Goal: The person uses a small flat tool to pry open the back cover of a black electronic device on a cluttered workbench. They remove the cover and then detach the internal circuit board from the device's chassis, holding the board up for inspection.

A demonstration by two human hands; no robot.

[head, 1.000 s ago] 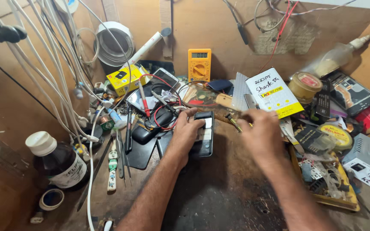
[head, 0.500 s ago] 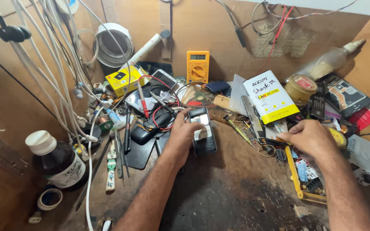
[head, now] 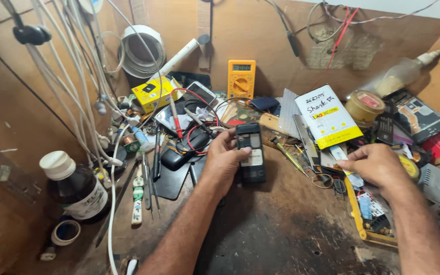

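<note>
Starting at the far left of the bench [head: 260,239], a dark brown bottle [head: 75,188] with a white cap stands well left of the small black phone [head: 250,152], with a roll of tape [head: 65,232] lying just in front of it. Closer to the phone, a row of screwdrivers and tweezers [head: 151,168] lies parallel, handles toward the person, probably so each can be picked up quickly. Behind the phone and a little to its left sits a yellow box [head: 155,91]; straight behind it a yellow meter [head: 241,79] leans against the back wall, its red and black leads trailing forward.

The left hand [head: 225,158] grasps the phone, fingers curled round its left edge and thumb across the face, holding it tilted up off the bench so the face shows to the person. To the right of the phone lies a white and yellow card [head: 327,116]. Farther right, the right hand [head: 375,165] hovers half curled over a yellow tray [head: 355,214] of small parts, fingertips down among the clutter; I cannot tell whether it has pinched anything.
</note>
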